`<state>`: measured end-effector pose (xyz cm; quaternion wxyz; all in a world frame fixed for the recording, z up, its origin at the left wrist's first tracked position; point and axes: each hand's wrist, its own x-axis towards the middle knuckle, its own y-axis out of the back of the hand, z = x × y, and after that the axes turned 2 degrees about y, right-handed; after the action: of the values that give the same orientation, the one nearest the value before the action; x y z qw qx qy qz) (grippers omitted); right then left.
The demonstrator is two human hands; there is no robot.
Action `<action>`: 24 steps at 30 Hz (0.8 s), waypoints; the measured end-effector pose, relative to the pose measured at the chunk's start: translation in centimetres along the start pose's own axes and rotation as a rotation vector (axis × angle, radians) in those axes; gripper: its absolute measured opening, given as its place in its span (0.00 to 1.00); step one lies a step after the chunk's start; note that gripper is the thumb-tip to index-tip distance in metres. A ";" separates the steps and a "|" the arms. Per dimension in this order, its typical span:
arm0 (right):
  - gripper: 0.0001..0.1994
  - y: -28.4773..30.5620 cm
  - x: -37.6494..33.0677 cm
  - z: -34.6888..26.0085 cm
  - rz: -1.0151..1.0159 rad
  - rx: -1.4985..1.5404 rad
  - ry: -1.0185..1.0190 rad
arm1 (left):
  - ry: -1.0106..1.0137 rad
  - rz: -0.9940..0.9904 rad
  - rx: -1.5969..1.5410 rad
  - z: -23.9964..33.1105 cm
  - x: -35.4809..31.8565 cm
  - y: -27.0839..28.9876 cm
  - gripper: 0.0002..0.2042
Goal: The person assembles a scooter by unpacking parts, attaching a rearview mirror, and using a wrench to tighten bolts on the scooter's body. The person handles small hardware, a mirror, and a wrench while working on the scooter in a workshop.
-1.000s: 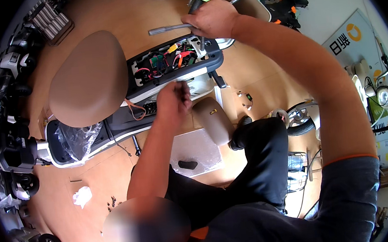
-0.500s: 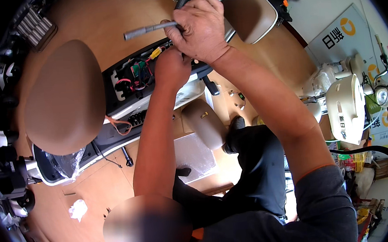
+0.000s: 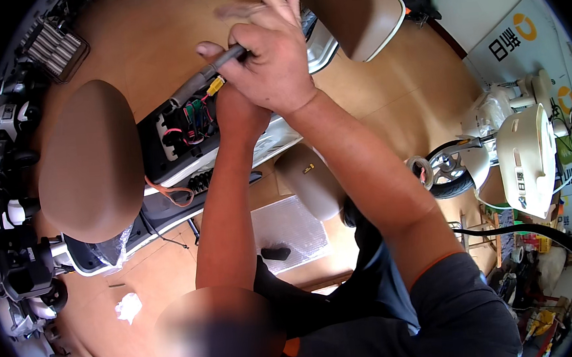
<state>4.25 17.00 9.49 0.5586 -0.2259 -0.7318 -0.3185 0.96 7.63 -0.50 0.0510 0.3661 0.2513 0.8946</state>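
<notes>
My right hand (image 3: 275, 67) grips a metal socket wrench (image 3: 195, 83), thumb and a bent finger at its bar while other fingers stretch out, one smeared by motion. One thick end of the wrench points down-left, and another end shows beyond my fingertips. Just below, my left hand (image 3: 238, 111) is over the scooter body (image 3: 155, 159); its fingers are hidden behind my right hand. Beside it, a yellow connector (image 3: 215, 85) and coloured wires (image 3: 194, 124) lie in the scooter's uncovered dark compartment.
A brown seat (image 3: 90, 161) covers the scooter's left end; another brown panel (image 3: 356, 9) stands at far right. A smaller brown pad (image 3: 310, 183) and bubble wrap (image 3: 294, 232) are below. Parked scooters (image 3: 18, 270) line the left. A cream scooter (image 3: 526, 157) stands right.
The wrench has turned, its near end swinging lower and closer to the wires. My right hand has shifted left and its fingers have opened out somewhat. The view has moved slightly.
</notes>
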 end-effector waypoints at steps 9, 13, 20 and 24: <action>0.03 0.4 -0.6 1.4 -0.147 0.199 -0.022 | 0.134 -0.090 0.075 1.1 -0.2 0.7 0.23; 0.18 -0.9 -1.2 -1.2 0.158 0.120 -0.295 | 0.097 0.031 -0.036 0.6 -0.7 0.3 0.17; 0.19 -1.1 -2.2 -0.9 0.138 0.265 -0.498 | 0.054 0.024 0.016 -0.1 -0.7 0.3 0.11; 0.19 0.9 -0.7 1.0 -0.180 0.843 -0.870 | 0.113 0.051 -0.040 0.3 -0.3 -0.2 0.13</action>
<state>4.39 18.42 8.79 0.2208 -0.0320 -0.9720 0.0738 1.31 7.80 -0.60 0.0213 0.3201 0.2266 0.9196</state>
